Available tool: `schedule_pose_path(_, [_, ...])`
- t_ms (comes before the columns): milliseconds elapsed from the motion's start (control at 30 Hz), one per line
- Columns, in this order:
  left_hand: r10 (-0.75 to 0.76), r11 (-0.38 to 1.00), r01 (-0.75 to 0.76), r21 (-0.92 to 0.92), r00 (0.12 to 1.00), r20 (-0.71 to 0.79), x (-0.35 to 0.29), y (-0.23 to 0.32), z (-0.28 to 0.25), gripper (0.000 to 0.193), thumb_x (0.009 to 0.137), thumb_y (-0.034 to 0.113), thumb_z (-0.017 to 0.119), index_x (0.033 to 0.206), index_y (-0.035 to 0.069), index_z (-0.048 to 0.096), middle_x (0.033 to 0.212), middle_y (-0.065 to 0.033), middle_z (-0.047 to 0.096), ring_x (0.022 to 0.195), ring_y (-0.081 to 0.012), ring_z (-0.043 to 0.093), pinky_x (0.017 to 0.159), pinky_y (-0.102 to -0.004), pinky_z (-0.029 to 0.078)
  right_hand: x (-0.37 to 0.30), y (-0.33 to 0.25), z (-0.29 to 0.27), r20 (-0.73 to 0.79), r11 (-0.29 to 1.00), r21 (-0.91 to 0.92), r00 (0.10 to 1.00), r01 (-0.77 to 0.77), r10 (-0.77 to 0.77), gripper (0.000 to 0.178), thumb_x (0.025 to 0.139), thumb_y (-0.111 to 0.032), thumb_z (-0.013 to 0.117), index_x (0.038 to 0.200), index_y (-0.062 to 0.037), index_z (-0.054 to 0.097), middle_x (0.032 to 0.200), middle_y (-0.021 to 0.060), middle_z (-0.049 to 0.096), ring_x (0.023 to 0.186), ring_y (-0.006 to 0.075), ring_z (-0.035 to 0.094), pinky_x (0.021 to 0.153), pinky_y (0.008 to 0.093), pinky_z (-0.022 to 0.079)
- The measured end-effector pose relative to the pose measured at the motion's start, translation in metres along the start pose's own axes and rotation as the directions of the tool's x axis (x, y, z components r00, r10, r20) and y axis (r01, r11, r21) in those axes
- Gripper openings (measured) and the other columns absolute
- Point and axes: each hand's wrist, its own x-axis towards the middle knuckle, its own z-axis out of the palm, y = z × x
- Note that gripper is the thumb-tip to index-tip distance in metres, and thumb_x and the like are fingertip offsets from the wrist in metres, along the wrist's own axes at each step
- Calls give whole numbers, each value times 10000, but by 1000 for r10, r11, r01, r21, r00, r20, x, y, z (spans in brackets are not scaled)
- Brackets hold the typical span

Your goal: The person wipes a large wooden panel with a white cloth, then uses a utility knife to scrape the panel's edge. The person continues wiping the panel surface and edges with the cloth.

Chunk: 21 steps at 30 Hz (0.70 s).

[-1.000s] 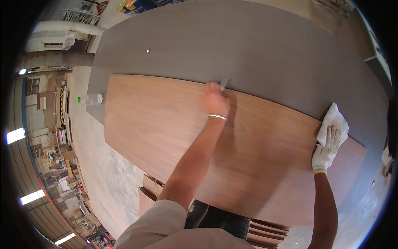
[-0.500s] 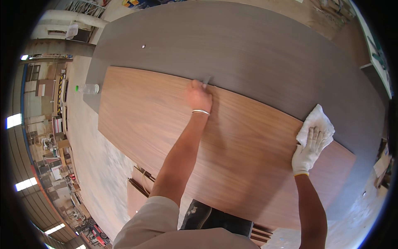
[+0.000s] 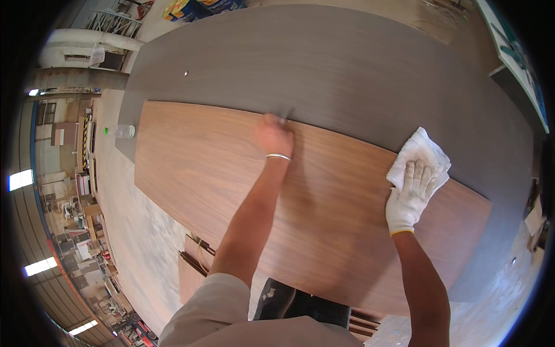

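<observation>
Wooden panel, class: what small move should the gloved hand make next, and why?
Probably slide the white cloth a little left on the wooden panel, along its far edge. The cloth spans that edge under the gloved right hand; the bare left hand holds a blurred thin tool at the same edge, farther left, with space between.

Scene is shot from the wearer's head through a wide fisheye, aimed down; wood panel (image 3: 196, 153) seen close below, workshop clutter (image 3: 84, 250) bent along left rim.
</observation>
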Motion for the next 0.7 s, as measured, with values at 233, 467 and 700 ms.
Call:
schedule_pose_path(233, [132, 973, -112, -202, 987, 91, -39, 91, 18, 114, 817, -41, 655, 879, 26, 588, 923, -194, 606, 913, -428, 571, 782, -535, 460, -1, 3, 0, -3, 1000, 22, 1000, -5, 5, 805, 792, -188, 754, 1539, -70, 480, 1642, 97, 409, 1569, 358, 246, 1307, 555, 94])
schedule_pose_path(467, [-60, 994, 63, -89, 998, 37, -22, 20, 0, 139, 826, -47, 651, 923, 31, 590, 1010, -185, 632, 912, -427, 584, 817, -539, 461, 1, -1, -5, -23, 998, 56, 1000, 5, -4, 807, 770, -217, 808, 1507, -80, 510, 1614, 93, 429, 1548, 356, 270, 1295, 565, 125])
schedule_pose_path(700, [134, 984, -108, -142, 973, 186, -70, 137, 24, 253, 740, -36, 710, 914, 51, 548, 999, -175, 586, 994, -385, 555, 855, -498, 438, 1, -3, -13, 55, 996, 76, 998, -41, 37, 777, 812, -186, 767, 1532, -76, 496, 1656, 82, 390, 1572, 339, 239, 1306, 536, 116])
